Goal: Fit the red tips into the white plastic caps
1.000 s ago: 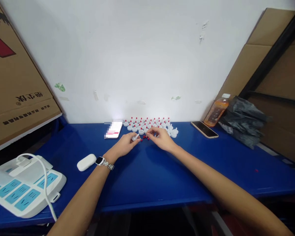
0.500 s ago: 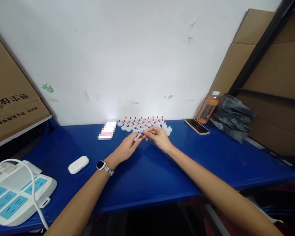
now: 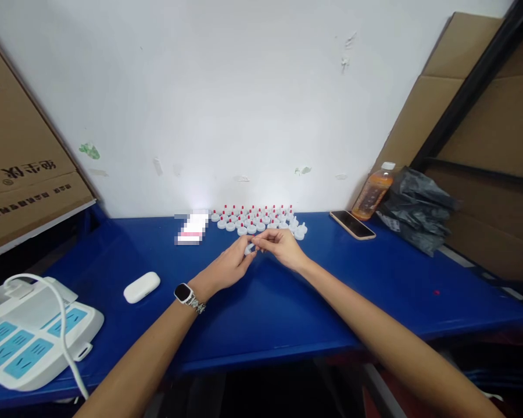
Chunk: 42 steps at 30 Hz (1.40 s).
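Note:
My left hand (image 3: 230,264) is closed around a white nozzle cap (image 3: 249,248), partly hidden by its fingers. Thumb and forefinger of my right hand (image 3: 284,247) pinch at the narrow end of that cap, where a speck of a red tip (image 3: 253,237) shows. The two hands meet just in front of a cluster of white nozzle caps (image 3: 251,226) standing on the blue table. Most in the cluster carry red tips; a few at the right end, such as a plain white cap (image 3: 299,233), show none.
On the left lie a white power strip (image 3: 35,348) with a cable and a white earbud case (image 3: 142,287). A phone (image 3: 353,224), an orange drink bottle (image 3: 372,193) and a black plastic bag (image 3: 414,209) are at right. A loose red tip (image 3: 436,292) lies nearer the edge.
My hands have drawn closer together at the cap, and the cap has tilted and is more covered by fingers. The view has shifted slightly.

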Motion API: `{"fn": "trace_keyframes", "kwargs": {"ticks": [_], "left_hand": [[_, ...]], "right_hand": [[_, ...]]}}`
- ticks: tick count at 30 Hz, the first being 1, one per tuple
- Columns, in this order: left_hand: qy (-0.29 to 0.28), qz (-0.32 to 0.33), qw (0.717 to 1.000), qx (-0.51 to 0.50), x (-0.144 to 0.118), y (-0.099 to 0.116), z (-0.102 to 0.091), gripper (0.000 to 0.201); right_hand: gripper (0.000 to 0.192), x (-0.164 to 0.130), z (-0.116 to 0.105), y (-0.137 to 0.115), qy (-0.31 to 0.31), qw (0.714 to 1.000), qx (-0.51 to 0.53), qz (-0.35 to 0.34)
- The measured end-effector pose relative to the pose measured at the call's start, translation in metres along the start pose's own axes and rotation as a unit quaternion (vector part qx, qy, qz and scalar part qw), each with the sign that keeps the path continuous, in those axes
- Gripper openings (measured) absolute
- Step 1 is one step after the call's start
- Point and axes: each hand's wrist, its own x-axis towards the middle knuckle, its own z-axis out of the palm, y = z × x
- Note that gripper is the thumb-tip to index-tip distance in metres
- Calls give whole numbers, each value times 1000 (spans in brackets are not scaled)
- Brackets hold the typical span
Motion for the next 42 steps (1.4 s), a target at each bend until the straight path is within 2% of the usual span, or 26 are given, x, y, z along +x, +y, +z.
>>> {"fn": "trace_keyframes", "kwargs": {"ticks": [5, 9, 14, 17, 20, 22, 24, 27, 31, 34, 42], "left_hand": [[15, 22, 1000, 2, -1, -6, 0, 36], [21, -9, 999, -28, 1, -5, 2, 37], [27, -55, 992, -110, 5, 6, 6, 40], [55, -72, 983, -163, 8, 9, 6, 58], [109, -50, 987, -106, 10, 2, 0, 67], [152, -34, 987, -32, 10, -9, -6, 62], [162, -46, 986, 17, 11, -21, -12, 45], [119, -56, 989, 64, 11, -34, -17, 20], [97, -59, 990, 87, 10, -40, -14, 15], [90, -69, 990, 89, 10, -43, -11, 14], [84, -55, 991, 83, 10, -45, -4, 15]], "right_hand": [[36, -8, 10, 1, -18, 1000, -5, 7], [35, -14, 17, 3, 24, 999, -14, -19], [28, -15, 21, 4, 36, 997, -56, -32], [28, -7, 15, -4, 38, 996, -65, -38], [25, 9, -3, -14, 61, 988, -129, -54], [19, 22, -19, -18, 89, 973, -205, -60], [11, 34, -35, -19, 90, 956, -276, -44], [4, 51, -48, -14, 48, 930, -363, -12], [10, 67, -47, -7, 8, 897, -441, -22], [10, 72, -41, -4, -9, 885, -465, -29], [9, 67, -45, 1, -23, 880, -473, -24]]}}
